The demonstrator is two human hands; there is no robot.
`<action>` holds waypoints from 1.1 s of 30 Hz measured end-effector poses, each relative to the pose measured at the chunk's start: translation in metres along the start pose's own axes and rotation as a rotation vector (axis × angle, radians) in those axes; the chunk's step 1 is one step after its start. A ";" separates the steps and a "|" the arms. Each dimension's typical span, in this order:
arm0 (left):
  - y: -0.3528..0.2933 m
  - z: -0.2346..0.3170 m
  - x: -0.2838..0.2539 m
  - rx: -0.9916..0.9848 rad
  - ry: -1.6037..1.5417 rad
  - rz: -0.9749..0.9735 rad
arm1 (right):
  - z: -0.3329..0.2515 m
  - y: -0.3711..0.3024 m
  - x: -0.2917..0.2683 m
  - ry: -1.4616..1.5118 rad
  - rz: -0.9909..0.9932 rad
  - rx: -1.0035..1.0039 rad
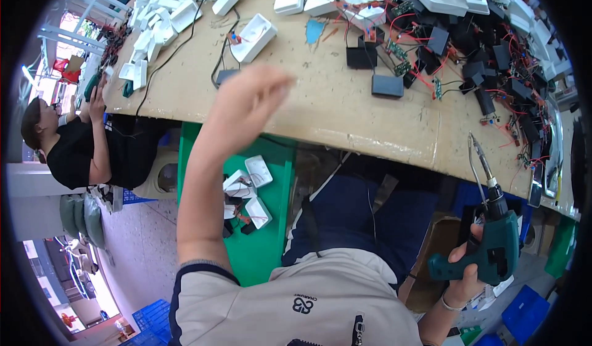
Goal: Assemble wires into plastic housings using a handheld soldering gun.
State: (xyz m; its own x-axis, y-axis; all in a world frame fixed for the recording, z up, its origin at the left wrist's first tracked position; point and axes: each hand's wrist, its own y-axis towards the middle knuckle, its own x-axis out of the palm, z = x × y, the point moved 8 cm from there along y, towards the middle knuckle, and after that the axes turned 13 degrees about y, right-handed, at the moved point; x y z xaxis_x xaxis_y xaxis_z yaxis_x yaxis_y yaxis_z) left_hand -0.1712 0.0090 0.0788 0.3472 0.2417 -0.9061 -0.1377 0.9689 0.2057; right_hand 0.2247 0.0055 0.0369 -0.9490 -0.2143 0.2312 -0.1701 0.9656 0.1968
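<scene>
My right hand [467,278] is wrapped round the grip of a green soldering gun [501,247]. Its metal tip points up toward the table edge, with a thin feed tube alongside. My left hand [250,102] is raised over the near edge of the table, smeared by motion, so its fingers cannot be made out. Just beyond it lies a dark block [227,76], partly hidden by the hand. A white plastic housing [254,38] with a small red and blue part at its side sits farther back.
On the right of the worktable [308,109] are piled black blocks, circuit boards [398,56] and red wires. White housings [160,35] heap along the back left. A green tray [253,260] with housings stands below my left arm. Another person [74,149] works at far left.
</scene>
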 end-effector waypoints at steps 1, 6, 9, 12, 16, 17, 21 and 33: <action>0.027 -0.001 -0.003 0.046 0.075 0.108 | 0.000 -0.001 0.000 0.008 0.015 0.017; 0.136 -0.044 0.040 0.083 0.382 0.438 | 0.004 0.004 -0.001 0.020 0.038 0.035; 0.157 -0.050 0.060 -0.041 0.320 0.257 | 0.003 0.006 -0.004 0.006 0.079 0.020; 0.137 -0.047 0.041 -0.045 0.256 0.464 | 0.006 0.009 -0.009 0.018 0.087 0.032; 0.085 -0.008 -0.010 0.083 0.197 0.881 | 0.008 0.013 -0.013 0.023 0.083 0.033; 0.076 0.006 -0.012 0.086 0.188 0.869 | 0.008 0.014 -0.013 0.027 0.086 0.030; 0.026 0.103 0.029 0.599 0.278 0.865 | 0.009 0.014 -0.017 0.044 0.090 0.004; 0.009 0.191 0.119 0.760 0.139 0.293 | -0.001 0.000 -0.026 0.078 0.104 -0.033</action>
State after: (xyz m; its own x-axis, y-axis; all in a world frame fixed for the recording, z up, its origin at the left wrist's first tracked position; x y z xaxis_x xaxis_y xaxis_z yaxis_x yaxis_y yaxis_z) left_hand 0.0466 0.0567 0.0431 0.2702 0.5296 -0.8041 0.4778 0.6512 0.5895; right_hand 0.2493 0.0105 0.0318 -0.9373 -0.1253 0.3252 -0.0618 0.9781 0.1990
